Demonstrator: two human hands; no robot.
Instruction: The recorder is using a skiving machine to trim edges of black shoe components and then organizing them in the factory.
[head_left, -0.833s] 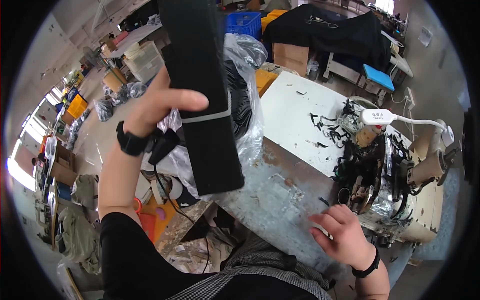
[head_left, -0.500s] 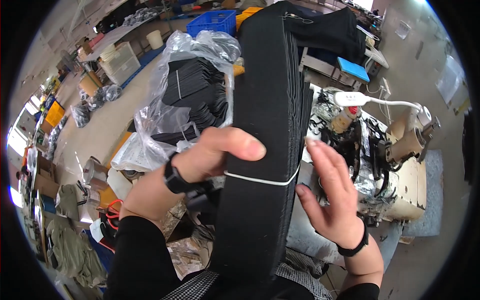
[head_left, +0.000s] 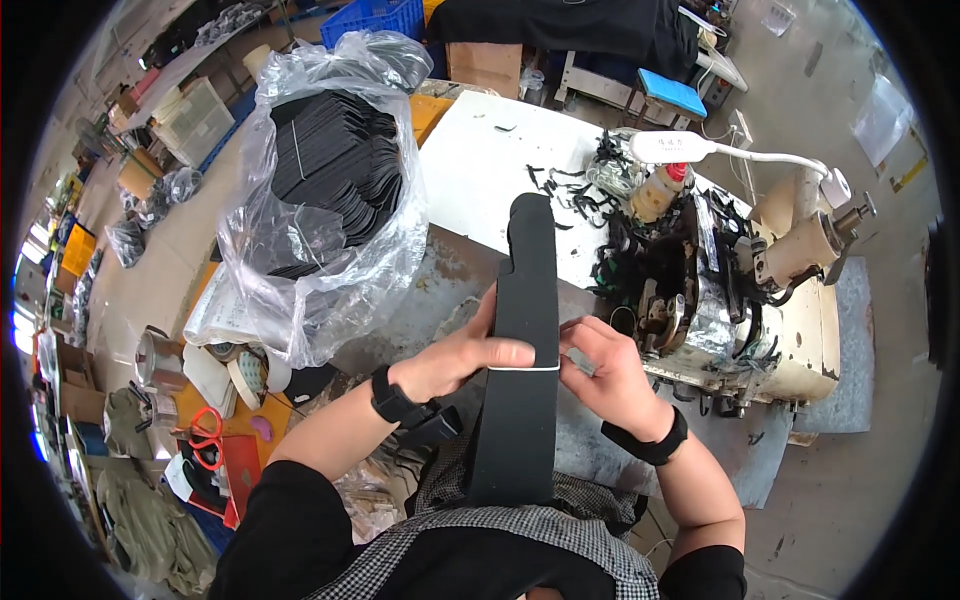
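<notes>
A narrow stack of black fabric pieces stands upright before my body, with a white band tied round its middle. My left hand grips the stack from the left, its thumb lying across the face just above the band. At the right edge, where the band wraps round, my right hand has its fingers bent and its thumb close to them; what lies between the fingertips is hidden. An open clear plastic bag to the left holds more black stacks.
A sewing machine stands at the right, with black scraps, a red-capped bottle and a white lamp around it. Beyond the stack is a white tabletop. Red-handled scissors lie at the lower left. A blue stool stands farther back.
The stack has come down and nearer to my body, its top now much lower in view. My right hand's fingers, spread before, are now bent against the stack's edge by the band.
</notes>
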